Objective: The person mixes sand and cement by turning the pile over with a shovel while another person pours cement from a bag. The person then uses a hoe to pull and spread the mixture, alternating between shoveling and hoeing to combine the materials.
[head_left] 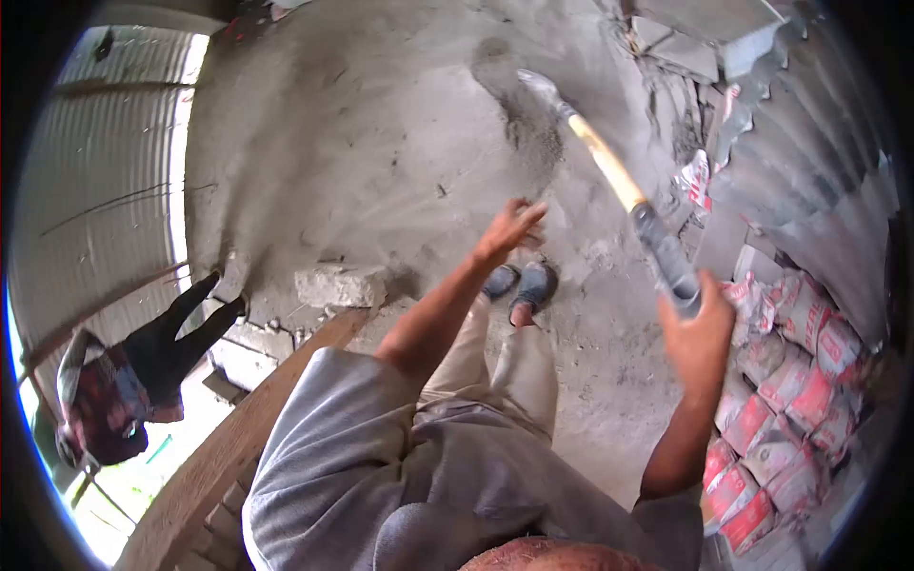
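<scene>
My right hand (700, 328) is wrapped round the grey grip end of a shovel (609, 167). Its yellow shaft slants up and left, and the blade is low over the concrete floor, beside a dark patch of loose sand or mix (533, 138). Held out in front of my legs, my left hand (514, 228) has its fingers apart and nothing in it. A gap separates it from the shovel. My shoes (522, 283) stand on the dusty floor just below that hand.
Red and white bags (776, 409) are stacked at my right, near leaning corrugated metal sheets (809, 143). A concrete block (340, 285) and a wooden beam (238, 428) lie to my left. Another person (143, 371) stands by the metal wall at far left.
</scene>
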`<state>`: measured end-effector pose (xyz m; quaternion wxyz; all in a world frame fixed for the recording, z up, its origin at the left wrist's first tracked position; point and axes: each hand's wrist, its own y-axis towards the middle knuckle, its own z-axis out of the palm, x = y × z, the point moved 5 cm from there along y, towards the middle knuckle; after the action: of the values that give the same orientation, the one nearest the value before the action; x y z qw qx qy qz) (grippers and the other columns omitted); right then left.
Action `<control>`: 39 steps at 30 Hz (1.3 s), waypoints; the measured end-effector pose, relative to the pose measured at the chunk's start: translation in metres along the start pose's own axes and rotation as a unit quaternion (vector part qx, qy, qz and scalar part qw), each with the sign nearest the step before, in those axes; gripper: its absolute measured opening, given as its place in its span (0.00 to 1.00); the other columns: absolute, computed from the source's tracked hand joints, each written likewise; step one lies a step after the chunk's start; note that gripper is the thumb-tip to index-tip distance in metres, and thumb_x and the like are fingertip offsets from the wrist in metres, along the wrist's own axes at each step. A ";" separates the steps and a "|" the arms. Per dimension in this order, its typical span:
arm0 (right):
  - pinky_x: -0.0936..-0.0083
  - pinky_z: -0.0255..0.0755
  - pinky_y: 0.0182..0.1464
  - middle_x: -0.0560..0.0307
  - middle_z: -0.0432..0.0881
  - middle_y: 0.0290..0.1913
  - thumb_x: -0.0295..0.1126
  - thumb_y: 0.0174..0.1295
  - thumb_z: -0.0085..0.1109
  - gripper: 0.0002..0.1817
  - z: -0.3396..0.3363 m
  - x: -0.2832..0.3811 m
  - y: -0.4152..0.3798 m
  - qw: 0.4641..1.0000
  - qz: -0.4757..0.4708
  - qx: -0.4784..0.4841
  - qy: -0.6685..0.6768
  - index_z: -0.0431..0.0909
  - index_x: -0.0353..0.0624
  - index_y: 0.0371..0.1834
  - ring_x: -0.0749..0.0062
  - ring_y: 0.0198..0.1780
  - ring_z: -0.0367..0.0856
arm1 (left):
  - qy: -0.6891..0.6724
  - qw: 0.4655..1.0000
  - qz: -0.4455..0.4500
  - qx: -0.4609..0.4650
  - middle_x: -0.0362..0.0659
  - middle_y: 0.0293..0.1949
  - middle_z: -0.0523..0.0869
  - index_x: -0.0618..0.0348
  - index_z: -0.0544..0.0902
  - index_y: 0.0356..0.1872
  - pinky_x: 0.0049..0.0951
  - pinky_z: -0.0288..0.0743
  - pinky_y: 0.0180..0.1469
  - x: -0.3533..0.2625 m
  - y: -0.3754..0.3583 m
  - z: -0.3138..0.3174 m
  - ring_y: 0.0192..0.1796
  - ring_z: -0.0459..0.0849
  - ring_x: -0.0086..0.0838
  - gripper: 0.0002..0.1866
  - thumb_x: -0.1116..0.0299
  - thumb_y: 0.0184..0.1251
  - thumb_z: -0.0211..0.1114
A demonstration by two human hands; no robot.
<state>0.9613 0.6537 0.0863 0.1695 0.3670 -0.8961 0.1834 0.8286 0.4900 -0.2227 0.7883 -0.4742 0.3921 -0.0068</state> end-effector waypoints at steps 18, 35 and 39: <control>0.85 0.58 0.27 0.61 0.77 0.36 0.56 0.68 0.41 0.32 -0.048 0.189 0.242 0.976 -0.107 -0.159 0.102 0.70 0.39 0.61 0.83 0.28 0.67 | -0.036 0.936 -0.199 -0.286 0.42 0.23 0.77 0.64 0.74 0.43 0.31 0.71 0.19 0.241 -0.225 -0.381 0.21 0.76 0.27 0.18 0.62 0.57 0.65; 0.64 0.73 0.36 0.39 0.81 0.30 0.49 0.62 0.54 0.23 -0.017 0.378 0.335 0.990 -0.102 -0.077 -0.051 0.79 0.36 0.42 0.53 0.31 0.82 | -0.162 0.904 0.005 -0.396 0.38 0.25 0.74 0.55 0.68 0.40 0.21 0.68 0.23 0.077 -0.221 -0.566 0.24 0.75 0.22 0.08 0.67 0.64 0.57; 0.75 0.71 0.27 0.51 0.79 0.25 0.46 0.62 0.56 0.21 -0.018 0.375 0.344 0.992 -0.085 -0.085 0.025 0.78 0.35 0.40 0.71 0.24 0.79 | -0.175 0.883 0.072 -0.430 0.38 0.27 0.74 0.56 0.70 0.30 0.23 0.72 0.28 -0.003 -0.257 -0.560 0.28 0.78 0.25 0.10 0.64 0.63 0.60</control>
<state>0.4643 0.6672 0.1960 0.2378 0.4213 -0.8694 0.1005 0.5688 -0.0660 -0.1634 0.5609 -0.7308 0.2451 0.3020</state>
